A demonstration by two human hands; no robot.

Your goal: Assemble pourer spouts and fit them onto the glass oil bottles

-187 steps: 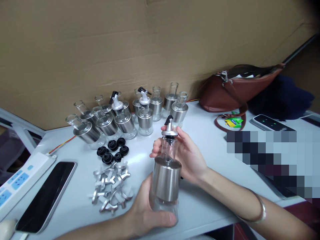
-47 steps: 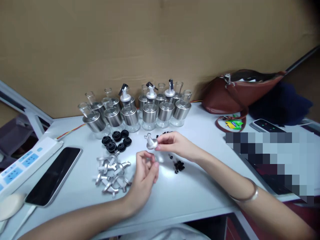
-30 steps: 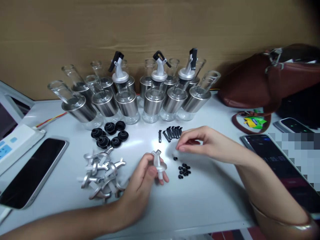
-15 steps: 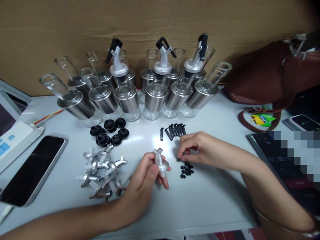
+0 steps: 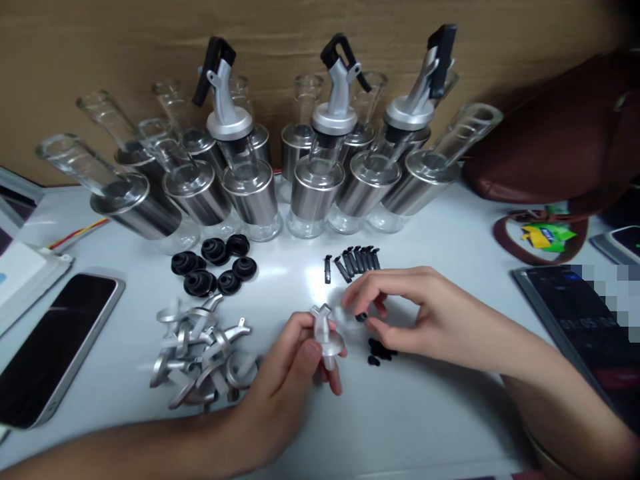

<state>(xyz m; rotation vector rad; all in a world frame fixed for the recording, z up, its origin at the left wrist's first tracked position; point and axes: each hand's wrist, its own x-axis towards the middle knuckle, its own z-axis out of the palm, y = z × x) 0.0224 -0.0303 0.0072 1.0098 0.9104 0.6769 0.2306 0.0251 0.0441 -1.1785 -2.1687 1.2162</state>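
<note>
A silver pourer spout is held in my left hand, its forked end pointing up. My right hand pinches a small black plug between thumb and finger, just right of the spout and apart from it. Below that hand lie several more small black plugs. Black levers lie in a row above it. Black rubber stoppers and a heap of silver spouts are on the left.
Glass bottles with steel sleeves stand at the back, three fitted with pourers. A phone lies left, near a white power strip. On the right are a brown bag, a green-yellow packet and a dark screen.
My right hand has lifted the small black plug off the table, beside the other plugs, and its fingers have opened slightly around it. The view has moved closer to the table.
</note>
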